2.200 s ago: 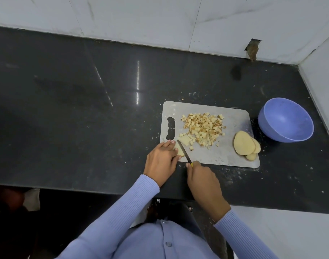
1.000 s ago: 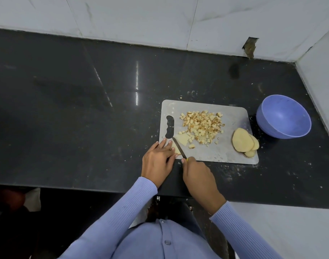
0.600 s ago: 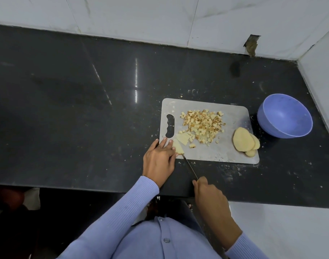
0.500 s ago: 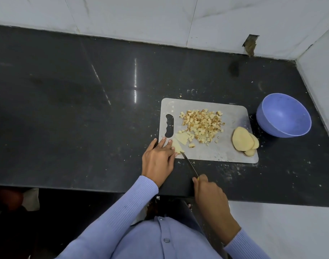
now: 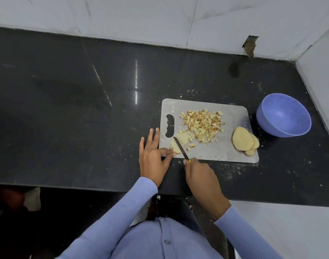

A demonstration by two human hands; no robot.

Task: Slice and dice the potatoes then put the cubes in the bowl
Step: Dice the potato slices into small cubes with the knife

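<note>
The right hand [image 5: 201, 174] had brought the knife [image 5: 181, 148] back onto the potato slice [image 5: 175, 148] at the near left corner of the cutting board [image 5: 232, 146], after drawing off toward the worktop edge a moment before. It gripped the handle; the left hand [image 5: 152, 156] pinned the slice with thumb and forefinger, other fingers straight. Diced cubes [image 5: 202, 126] lay mid-board, uncut slices [image 5: 244, 141] at the right edge, the blue bowl [image 5: 283, 116] just beyond. Dicing looked unfinished.

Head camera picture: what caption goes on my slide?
Right hand knife cuts a potato slice pinned by the left hand; bowl empty.
</note>
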